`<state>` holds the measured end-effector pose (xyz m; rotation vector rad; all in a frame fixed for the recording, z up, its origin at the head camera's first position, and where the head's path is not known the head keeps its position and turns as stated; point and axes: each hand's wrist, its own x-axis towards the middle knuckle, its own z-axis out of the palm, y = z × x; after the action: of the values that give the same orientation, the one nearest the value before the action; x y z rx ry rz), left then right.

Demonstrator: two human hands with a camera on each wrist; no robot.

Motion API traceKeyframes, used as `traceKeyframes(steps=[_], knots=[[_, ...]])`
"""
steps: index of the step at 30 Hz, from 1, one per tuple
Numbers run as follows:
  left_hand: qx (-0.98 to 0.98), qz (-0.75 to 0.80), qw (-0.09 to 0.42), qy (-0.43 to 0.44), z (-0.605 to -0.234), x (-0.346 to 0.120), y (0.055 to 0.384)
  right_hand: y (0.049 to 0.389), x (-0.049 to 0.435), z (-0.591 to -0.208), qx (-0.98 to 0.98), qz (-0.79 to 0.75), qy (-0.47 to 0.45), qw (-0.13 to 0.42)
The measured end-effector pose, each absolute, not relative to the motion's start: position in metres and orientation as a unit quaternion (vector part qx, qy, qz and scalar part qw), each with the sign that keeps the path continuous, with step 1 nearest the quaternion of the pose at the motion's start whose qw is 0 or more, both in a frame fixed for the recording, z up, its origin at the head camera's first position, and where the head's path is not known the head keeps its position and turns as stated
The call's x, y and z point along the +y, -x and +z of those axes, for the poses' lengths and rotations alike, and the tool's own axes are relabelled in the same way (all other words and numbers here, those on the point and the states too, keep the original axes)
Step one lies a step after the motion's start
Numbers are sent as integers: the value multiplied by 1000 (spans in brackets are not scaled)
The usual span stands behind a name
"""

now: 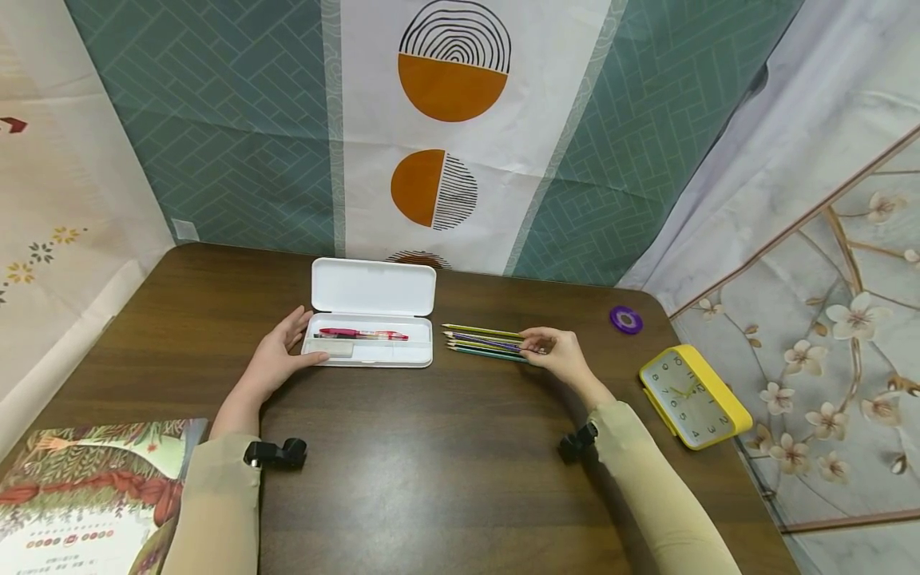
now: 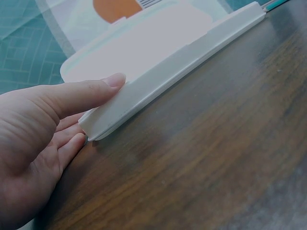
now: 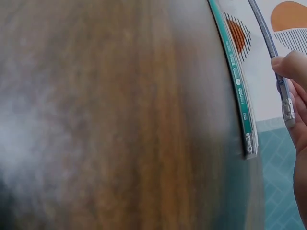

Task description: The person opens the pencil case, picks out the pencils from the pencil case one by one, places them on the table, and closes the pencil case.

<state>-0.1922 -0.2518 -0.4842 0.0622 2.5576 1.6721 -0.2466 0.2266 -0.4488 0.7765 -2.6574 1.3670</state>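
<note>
A white pencil case [image 1: 420, 353] lies with its lid [image 1: 374, 286] raised at the back. Inside are a red pen [image 1: 352, 331] and a pale block [image 1: 334, 349]. My left hand [image 1: 276, 355] holds the case's left end, its thumb over the front edge and its fingers along the side. To the right, several pencils [image 1: 481, 351] lie side by side, points leftward. My right hand [image 1: 557, 351] pinches a blue-purple pencil [image 3: 266, 31] near its eraser end, between thumb and fingers. In the right wrist view this pencil stands apart from a green pencil [image 3: 236, 79].
A purple ring-shaped object [image 1: 626, 320] lies at the back right, with a yellow clock [image 1: 693, 397] in front of it. An illustrated booklet [image 1: 93, 487] covers the table's front left. Patterned fabric [image 1: 244, 160] hangs behind the brown table [image 1: 417, 471].
</note>
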Motion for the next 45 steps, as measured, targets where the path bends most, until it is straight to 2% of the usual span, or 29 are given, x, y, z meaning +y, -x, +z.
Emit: traceKeyframes(steps=[10,22,45], knots=[[840,541,42,-19,-484,-254,192,258,239,-471,-864,430,-262,18],[840,541,42,-19,-484,-254,193,258,238,-470,-870,411,-272,-11],[842,538,43,-17,-487,-252,193,257,242,-470,-897,339,-283,-25]])
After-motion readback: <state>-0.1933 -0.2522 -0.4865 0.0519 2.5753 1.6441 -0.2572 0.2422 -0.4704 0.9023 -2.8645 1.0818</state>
